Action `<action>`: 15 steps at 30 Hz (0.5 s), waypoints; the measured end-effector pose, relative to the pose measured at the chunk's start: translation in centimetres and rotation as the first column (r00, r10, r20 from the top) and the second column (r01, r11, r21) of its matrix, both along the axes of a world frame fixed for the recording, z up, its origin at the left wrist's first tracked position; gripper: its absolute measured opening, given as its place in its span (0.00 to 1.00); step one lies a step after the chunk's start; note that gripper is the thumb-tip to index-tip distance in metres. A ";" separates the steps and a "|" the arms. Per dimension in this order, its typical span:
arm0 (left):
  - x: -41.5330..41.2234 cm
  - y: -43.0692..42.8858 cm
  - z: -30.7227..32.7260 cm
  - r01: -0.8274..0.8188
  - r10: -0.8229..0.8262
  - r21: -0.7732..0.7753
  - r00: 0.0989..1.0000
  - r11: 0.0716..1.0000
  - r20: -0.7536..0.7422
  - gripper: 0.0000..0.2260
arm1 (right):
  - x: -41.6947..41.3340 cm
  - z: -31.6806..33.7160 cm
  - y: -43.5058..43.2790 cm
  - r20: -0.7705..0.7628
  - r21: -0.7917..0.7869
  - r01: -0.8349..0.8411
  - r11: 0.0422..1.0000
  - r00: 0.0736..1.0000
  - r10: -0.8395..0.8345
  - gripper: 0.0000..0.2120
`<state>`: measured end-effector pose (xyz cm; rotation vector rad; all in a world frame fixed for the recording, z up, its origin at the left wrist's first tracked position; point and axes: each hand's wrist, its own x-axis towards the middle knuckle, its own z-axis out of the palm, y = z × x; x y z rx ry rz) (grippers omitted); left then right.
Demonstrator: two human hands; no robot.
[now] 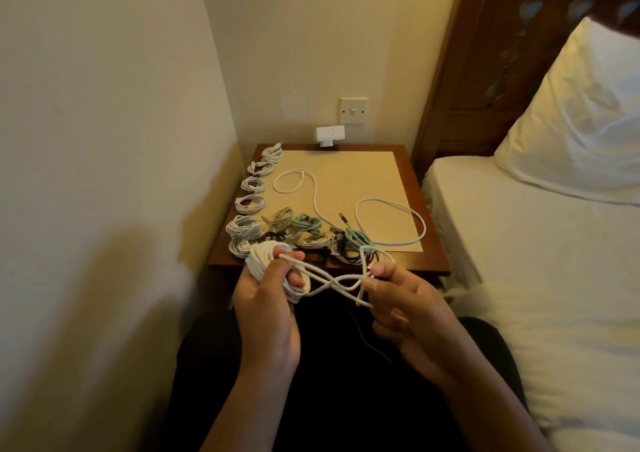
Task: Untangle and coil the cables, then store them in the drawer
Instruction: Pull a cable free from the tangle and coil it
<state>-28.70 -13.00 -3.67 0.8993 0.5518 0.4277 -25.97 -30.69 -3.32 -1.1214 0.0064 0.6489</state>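
White cable (268, 261): mostly wound. The coil sits in your left hand (266, 313), with the fingers curled through and round the loops and the thumb across the front.

The uncoiled tail (332, 282) runs from the coil rightward to your right hand (405, 309). That hand pinches it between thumb and forefinger; the other fingers are loosely bent.

Tail's long axis: roughly left to right, about level, spanning the gap between the hands just in front of the near edge of the bedside table (422, 261).

The strands cross mid-span. Looks like a twist or loose knot; you cannot tell which strand passes over.

Judgement: your right hand is nearer the cable end that pokes out below its fingers. Feeding that end back through the crossing should clear it before you wind on.

Finished coils (251, 206) lie in a column along the table's left edge. Drawer not in view.
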 end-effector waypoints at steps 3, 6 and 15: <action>0.0 -0.3 -0.3 -0.064 0.065 0.035 0.998 0.997 -0.015 0.09 | 0.0 0.2 -0.4 0.032 -0.106 0.022 0.994 0.999 -0.019 0.21; -0.2 -0.3 -0.1 0.004 0.001 0.175 1.000 0.985 -0.027 0.07 | 0.1 0.4 -0.4 0.206 -0.364 0.127 0.923 0.977 -0.053 0.07; -1.2 -0.7 0.1 0.254 -0.246 0.422 0.966 0.870 -0.074 0.05 | -1.3 0.9 1.9 0.747 -0.557 0.349 0.753 0.607 0.271 0.03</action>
